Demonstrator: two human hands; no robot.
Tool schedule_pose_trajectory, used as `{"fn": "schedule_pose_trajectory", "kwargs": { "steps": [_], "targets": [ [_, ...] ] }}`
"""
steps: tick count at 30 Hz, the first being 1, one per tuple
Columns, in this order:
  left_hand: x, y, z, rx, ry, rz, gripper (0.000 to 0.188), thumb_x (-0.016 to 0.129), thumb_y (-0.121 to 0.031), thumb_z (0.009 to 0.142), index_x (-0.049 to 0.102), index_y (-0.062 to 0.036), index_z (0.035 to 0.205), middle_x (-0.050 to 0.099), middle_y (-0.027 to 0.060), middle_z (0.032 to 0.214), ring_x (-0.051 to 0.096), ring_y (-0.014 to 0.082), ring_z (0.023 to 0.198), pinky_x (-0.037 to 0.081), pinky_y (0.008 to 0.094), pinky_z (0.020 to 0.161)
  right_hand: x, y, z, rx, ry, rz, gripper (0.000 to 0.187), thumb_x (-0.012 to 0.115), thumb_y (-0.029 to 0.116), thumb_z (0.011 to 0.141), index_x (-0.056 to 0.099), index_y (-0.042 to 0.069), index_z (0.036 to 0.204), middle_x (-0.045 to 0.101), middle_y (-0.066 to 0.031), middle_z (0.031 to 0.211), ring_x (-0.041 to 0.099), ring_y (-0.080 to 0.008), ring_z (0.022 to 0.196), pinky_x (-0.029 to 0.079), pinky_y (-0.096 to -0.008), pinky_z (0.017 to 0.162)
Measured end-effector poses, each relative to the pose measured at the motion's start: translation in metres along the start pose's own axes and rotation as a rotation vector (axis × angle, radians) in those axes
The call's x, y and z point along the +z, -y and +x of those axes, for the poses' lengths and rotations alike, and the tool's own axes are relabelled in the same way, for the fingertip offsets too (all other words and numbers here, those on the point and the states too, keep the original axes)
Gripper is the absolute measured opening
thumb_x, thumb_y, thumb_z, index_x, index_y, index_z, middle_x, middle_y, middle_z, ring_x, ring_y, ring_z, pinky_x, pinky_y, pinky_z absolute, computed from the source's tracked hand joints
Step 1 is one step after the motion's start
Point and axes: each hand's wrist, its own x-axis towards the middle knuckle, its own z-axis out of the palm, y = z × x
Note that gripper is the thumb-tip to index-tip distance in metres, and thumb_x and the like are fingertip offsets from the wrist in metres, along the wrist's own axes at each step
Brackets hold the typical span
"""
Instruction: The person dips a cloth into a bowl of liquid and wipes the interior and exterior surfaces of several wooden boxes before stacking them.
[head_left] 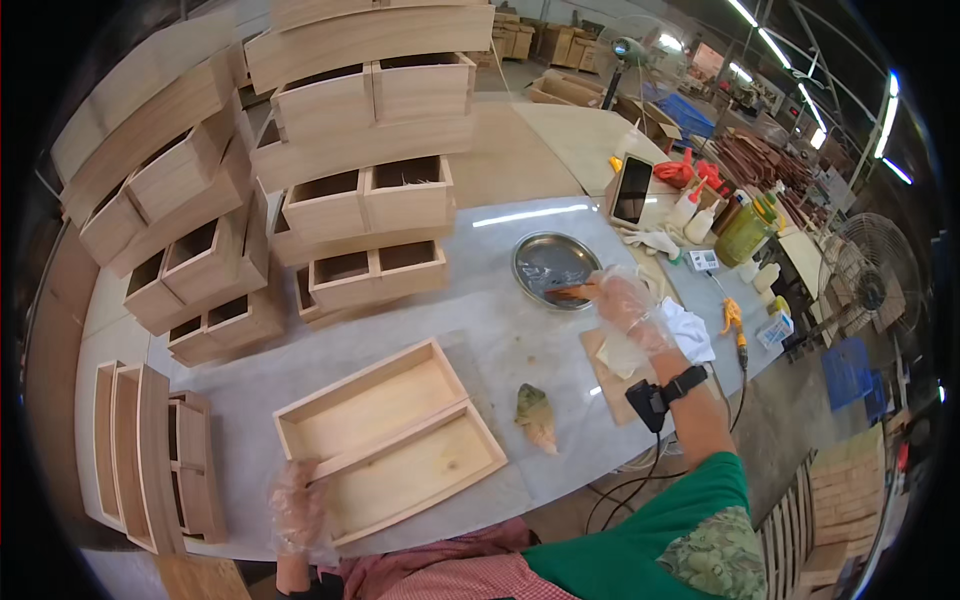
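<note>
A shallow pale wooden box [385,440], split lengthwise by a divider, lies at an angle on the covered table. My left hand [298,505], in a clear plastic glove, grips its near-left end, fingers around the edge by the divider. Off to the right stands a round metal bowl [530,285] with dark liquid in it. Over the bowl's right rim reaches my right hand [625,305], also gloved in clear plastic. It is closed on a reddish-brown brush-like piece [572,292], whose tip is at the liquid; its exact kind is unclear.
Stacks of divided wooden boxes [345,270] stand at the back and left; more [150,455] stand on end near left. A crumpled green-brown scrap [534,415] lies beside the box. To the right are a phone [632,190], bottles [745,225], white cloth [687,332] and an orange-handled tool [734,320].
</note>
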Motion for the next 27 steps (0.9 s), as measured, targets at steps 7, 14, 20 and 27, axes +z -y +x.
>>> {"fn": "schedule_pose_trajectory", "kwargs": {
  "steps": [7,14,20,27],
  "targets": [
    [0.004,0.003,-0.003,0.074,-0.07,-0.058,0.029,0.068,-0.009,0.091,0.07,-0.0048,0.119,0.069,0.0177,0.107,0.071,0.037,0.099,0.056,0.043,0.085,0.002,0.023,0.03,0.014,-0.167,-0.165,0.024,0.061,0.024,0.101,0.076,0.005,0.099,0.075,-0.0179,0.097,0.073,-0.0391,0.095,0.058,-0.0492,0.08],
    [0.003,0.003,-0.002,0.006,-0.025,-0.189,0.031,0.072,-0.008,0.087,0.072,-0.0042,0.118,0.069,0.0202,0.109,0.068,0.0402,0.1,0.054,0.0475,0.087,-0.03,-0.001,-0.004,0.103,-0.051,-0.167,0.031,0.06,0.031,0.102,0.077,0.006,0.094,0.075,-0.0198,0.094,0.073,-0.0392,0.093,0.056,-0.0526,0.081],
    [0.006,0.003,0.0,0.01,-0.074,-0.105,0.03,0.07,-0.006,0.087,0.072,-0.0037,0.116,0.069,0.0187,0.105,0.068,0.0398,0.099,0.055,0.0465,0.088,-0.03,0.013,-0.016,-0.104,-0.01,-0.097,0.024,0.065,0.025,0.098,0.075,0.004,0.098,0.071,-0.0262,0.099,0.069,-0.044,0.096,0.054,-0.0541,0.085],
    [0.007,0.007,-0.003,0.016,-0.061,-0.176,0.03,0.069,-0.005,0.087,0.071,-0.0035,0.117,0.069,0.0175,0.106,0.069,0.0362,0.098,0.055,0.0431,0.087,-0.009,0.034,0.025,-0.013,-0.149,-0.12,0.023,0.061,0.021,0.097,0.075,0.004,0.093,0.075,-0.0214,0.097,0.074,-0.0406,0.094,0.058,-0.0525,0.081]
  ]
}}
